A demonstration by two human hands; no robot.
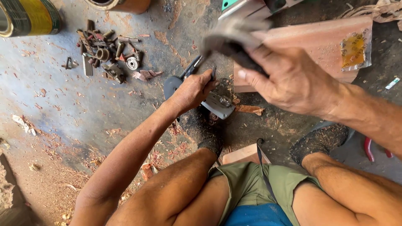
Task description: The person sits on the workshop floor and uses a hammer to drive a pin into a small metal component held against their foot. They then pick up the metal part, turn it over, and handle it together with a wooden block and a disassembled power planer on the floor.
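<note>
The angle grinder [207, 98] lies on the dusty concrete floor [83, 104] just ahead of your knees, its grey head and round guard plate toward you and its dark handle running away up and to the left, so its long axis slants from lower right to upper left. The grey disc [171, 86] shows flat at its left side. Beyond it, touching or nearly so, sits a pale reddish wooden board [318, 44] with a small clear packet of yellow stuff [355, 50] lying on its far end. Your left hand [193, 90] is closed over the top of the grinder body, fingers wrapped down around it. Your right hand [289, 77] is raised above the board, clamped on a blurred grey-and-black object [232, 42]; what it is you cannot tell from the blur. Your dark, sawdust-covered shoes [320, 140] stand either side of the tool, one just below it and one to the right. Up and to the left, well apart from the grinder, a heap of rusty metal fittings [104, 52] lies on the floor. A roll of yellow tape [27, 16] sits at the top left corner, and red handles [370, 148] poke out by your right forearm
</note>
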